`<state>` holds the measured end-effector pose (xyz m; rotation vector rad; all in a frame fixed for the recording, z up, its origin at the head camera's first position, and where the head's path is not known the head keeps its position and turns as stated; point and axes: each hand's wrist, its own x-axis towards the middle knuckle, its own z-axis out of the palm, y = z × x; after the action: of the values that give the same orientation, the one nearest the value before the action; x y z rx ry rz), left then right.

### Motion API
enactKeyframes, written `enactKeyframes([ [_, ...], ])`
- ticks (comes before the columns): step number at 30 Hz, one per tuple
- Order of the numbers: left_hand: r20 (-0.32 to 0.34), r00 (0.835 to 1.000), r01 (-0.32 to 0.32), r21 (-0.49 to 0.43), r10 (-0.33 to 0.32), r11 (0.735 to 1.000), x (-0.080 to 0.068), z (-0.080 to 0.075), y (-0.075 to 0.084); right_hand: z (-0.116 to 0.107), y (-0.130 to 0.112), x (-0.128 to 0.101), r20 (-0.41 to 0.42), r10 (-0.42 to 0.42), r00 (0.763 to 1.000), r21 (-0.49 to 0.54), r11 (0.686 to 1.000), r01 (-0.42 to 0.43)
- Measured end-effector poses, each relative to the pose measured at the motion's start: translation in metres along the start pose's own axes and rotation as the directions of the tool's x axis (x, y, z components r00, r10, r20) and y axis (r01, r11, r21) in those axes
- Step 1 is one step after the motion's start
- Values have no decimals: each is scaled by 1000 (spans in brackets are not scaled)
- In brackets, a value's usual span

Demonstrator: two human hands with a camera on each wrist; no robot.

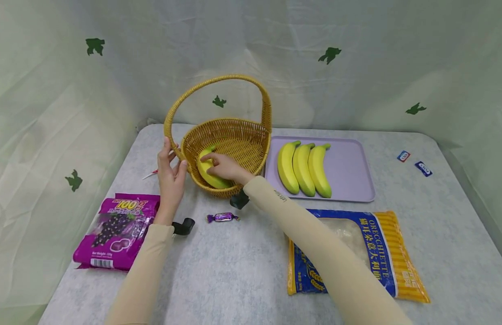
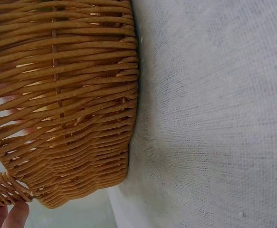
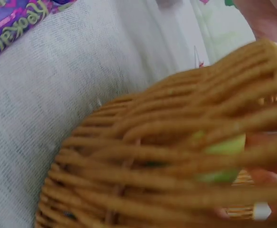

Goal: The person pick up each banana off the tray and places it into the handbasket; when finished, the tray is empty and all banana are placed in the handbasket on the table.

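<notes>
A wicker basket [image 1: 242, 140] with a tall arched handle stands at the back of the table, with one yellow banana [image 1: 204, 169] inside against its left wall. My left hand [image 1: 171, 176] grips the basket's left side where the handle meets the rim; its fingertips [image 2: 17, 216] show at the lower left of the left wrist view. Reaching over the front rim, my right hand [image 1: 228, 168] holds the banana, index finger and thumb curled over it. Its underside is hidden. Through the weave, the right wrist view shows part of the banana [image 3: 226, 145] and blurred fingers.
Right of the basket, a lilac tray [image 1: 352, 171] bears three bananas [image 1: 305, 169]. A pasta bag [image 1: 380, 253] lies under my right forearm. Purple candy bag [image 1: 117, 230] and lollipop [image 1: 150, 174] are at left, a wrapped candy [image 1: 223, 217] in front, two small packets [image 1: 423, 169] at far right.
</notes>
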<state>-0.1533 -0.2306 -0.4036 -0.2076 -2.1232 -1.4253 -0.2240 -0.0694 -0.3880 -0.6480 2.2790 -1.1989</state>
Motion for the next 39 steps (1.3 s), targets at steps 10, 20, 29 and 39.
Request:
enactKeyframes([
  [10, -10, 1000, -16, 18, 16, 1000, 1, 0, -9, 6, 1, 7, 14, -18, 1000, -107, 994, 20],
  [20, -8, 1000, -14, 14, 14, 1000, 0, -1, -11, -25, 8, -6, 0, -42, 999, 194, 980, 42],
  [29, -14, 1000, -22, 7, 22, 1000, 0, -1, -12, -73, 27, -22, -27, -151, 988, 476, 867, 145],
  [39, -4, 1000, -20, 13, 20, 1000, 0, 0, -12, -123, 67, -59, -40, -129, 991, 486, 864, 132],
])
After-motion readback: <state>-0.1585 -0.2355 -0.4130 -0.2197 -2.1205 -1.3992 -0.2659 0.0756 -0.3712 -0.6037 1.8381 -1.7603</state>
